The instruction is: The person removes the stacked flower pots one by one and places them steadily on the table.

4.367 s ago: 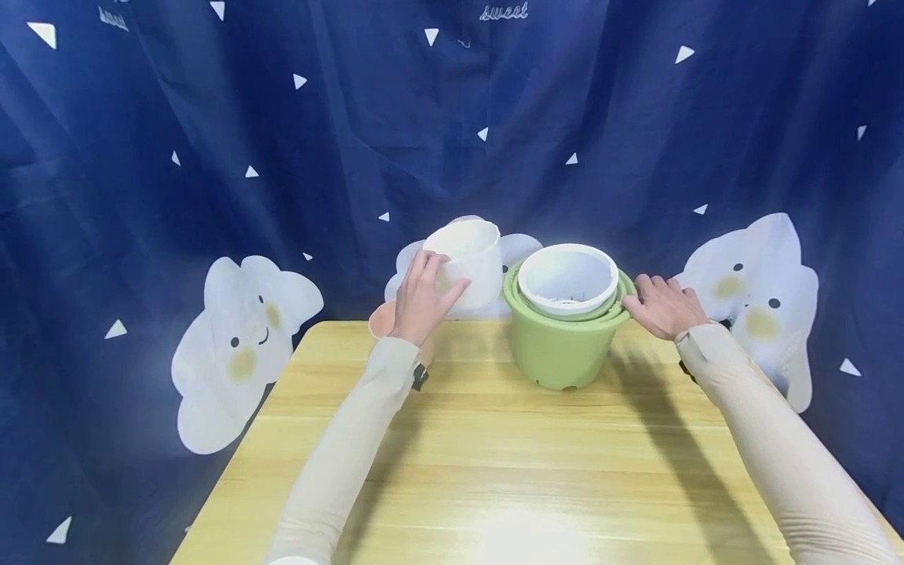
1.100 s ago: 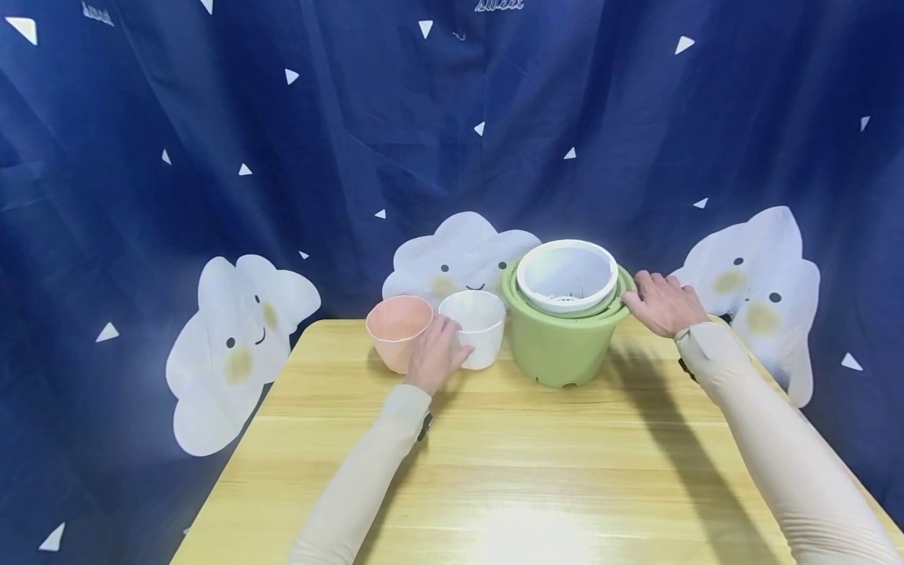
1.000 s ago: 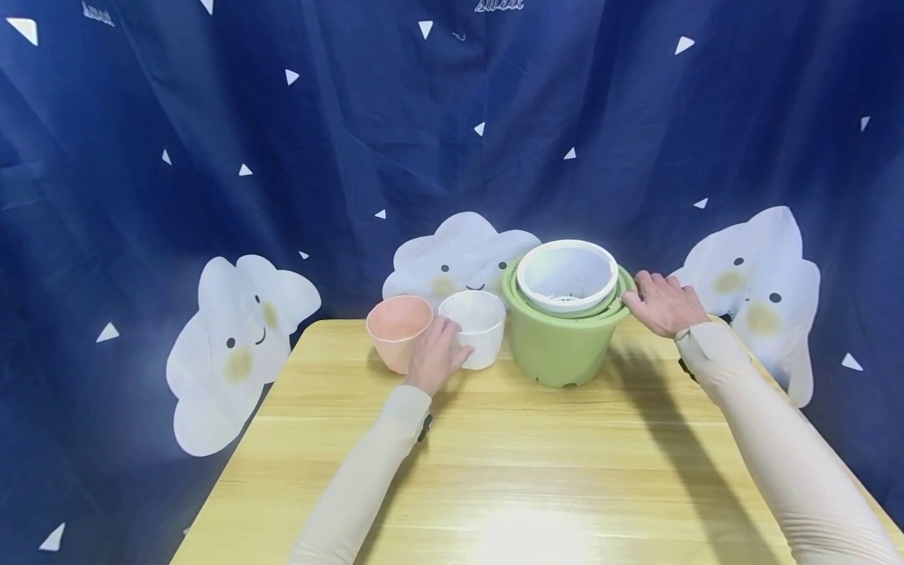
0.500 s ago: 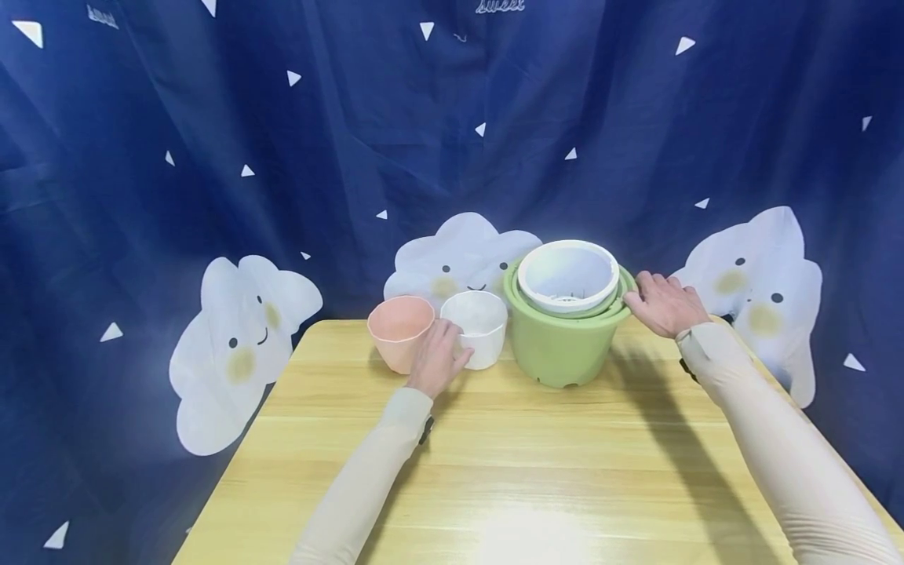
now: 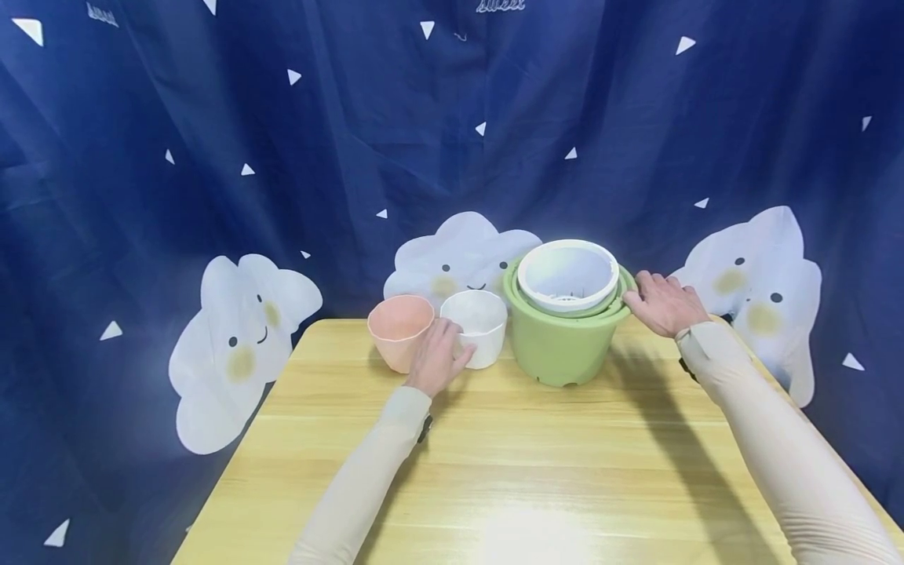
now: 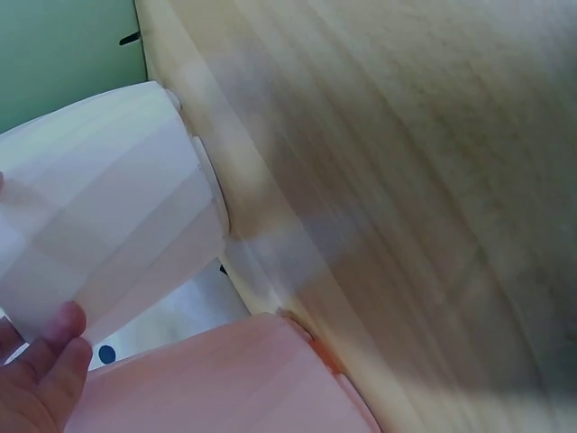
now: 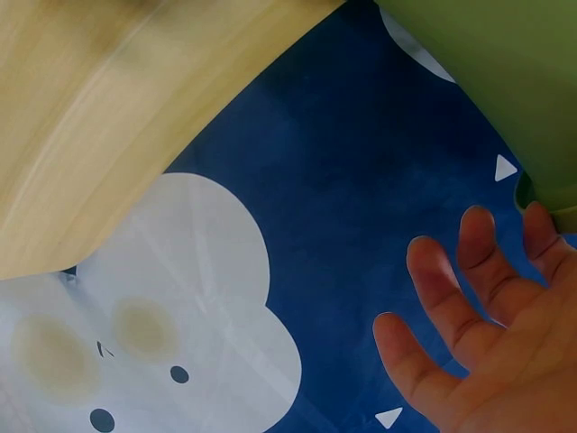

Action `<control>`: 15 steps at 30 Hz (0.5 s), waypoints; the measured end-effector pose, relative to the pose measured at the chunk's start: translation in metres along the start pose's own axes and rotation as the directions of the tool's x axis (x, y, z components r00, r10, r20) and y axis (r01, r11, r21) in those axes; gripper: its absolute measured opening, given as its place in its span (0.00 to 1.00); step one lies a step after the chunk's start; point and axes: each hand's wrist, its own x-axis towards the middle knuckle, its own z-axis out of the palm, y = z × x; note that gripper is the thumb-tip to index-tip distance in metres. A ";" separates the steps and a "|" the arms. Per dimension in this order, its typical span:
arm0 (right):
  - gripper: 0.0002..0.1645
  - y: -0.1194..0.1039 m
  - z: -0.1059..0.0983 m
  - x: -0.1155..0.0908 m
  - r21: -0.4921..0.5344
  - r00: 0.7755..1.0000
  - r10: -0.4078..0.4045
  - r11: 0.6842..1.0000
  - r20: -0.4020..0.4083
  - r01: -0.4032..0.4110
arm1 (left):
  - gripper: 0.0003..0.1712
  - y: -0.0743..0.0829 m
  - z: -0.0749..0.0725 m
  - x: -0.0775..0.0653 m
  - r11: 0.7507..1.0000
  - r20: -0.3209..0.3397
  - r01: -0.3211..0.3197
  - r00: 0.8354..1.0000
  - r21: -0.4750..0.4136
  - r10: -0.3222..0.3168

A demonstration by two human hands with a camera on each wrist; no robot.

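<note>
My left hand (image 5: 435, 359) holds a small white faceted flowerpot (image 5: 487, 345) standing on the table. In the left wrist view its fingertips (image 6: 68, 317) lie on the white pot's side near the rim, and part of the thumb shows at the view's edge. A pink faceted flowerpot (image 5: 391, 351) stands just left of it, partly behind that hand. My right hand (image 5: 664, 304) pinches the rim of the large green flowerpot (image 5: 561, 353); its other fingers spread loosely in the right wrist view. Nested inside are a smaller green pot and a white pot (image 5: 568, 271) with a slotted bottom.
The pots stand in a row along the back of the wooden table (image 5: 480, 463). A dark blue curtain (image 5: 339, 141) with clouds and triangles hangs right behind. The table's right edge runs past the right forearm.
Over several seconds the white pot has come down from the air onto the table between the pink and green pots, with my left hand still on it. The right hand has stayed put.
</note>
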 end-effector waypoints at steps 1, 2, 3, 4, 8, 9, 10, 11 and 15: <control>0.25 0.000 0.000 0.000 0.000 1.000 0.000 1.000 -0.001 0.000 | 0.21 0.000 -0.001 0.000 1.000 -0.003 -0.002 1.000 -0.009 0.001; 0.25 0.000 0.000 0.000 0.000 1.000 0.000 1.000 -0.001 0.000 | 0.22 0.000 -0.002 0.000 1.000 -0.004 0.000 1.000 -0.018 0.000; 0.25 0.000 0.000 0.000 0.001 1.000 0.000 1.000 -0.001 0.000 | 0.23 0.001 -0.003 0.001 1.000 -0.002 0.004 1.000 -0.027 -0.004; 0.25 0.000 0.000 0.000 0.002 1.000 0.000 1.000 -0.001 0.000 | 0.24 0.002 -0.004 0.001 0.999 -0.003 0.007 1.000 -0.033 -0.008; 0.25 0.000 0.000 0.000 0.002 1.000 0.001 1.000 0.000 -0.001 | 0.24 0.006 -0.010 0.005 0.999 -0.017 0.026 0.999 -0.037 -0.026; 0.25 0.000 0.000 0.000 0.001 1.000 0.001 1.000 0.000 -0.001 | 0.24 0.008 -0.012 0.007 0.999 -0.019 0.034 0.999 -0.042 -0.035; 0.25 0.000 0.000 0.000 0.000 1.000 0.000 1.000 0.001 0.000 | 0.24 0.010 -0.014 0.009 0.998 -0.021 0.039 0.999 -0.047 -0.040; 0.25 0.000 0.000 0.000 0.000 1.000 0.000 1.000 0.000 0.000 | 0.23 0.011 -0.016 0.011 0.997 -0.022 0.046 0.999 -0.056 -0.047; 0.25 0.000 0.000 -0.001 0.001 1.000 -0.001 1.000 0.005 0.001 | 0.22 0.018 -0.028 0.023 0.992 -0.007 0.065 0.998 -0.106 -0.066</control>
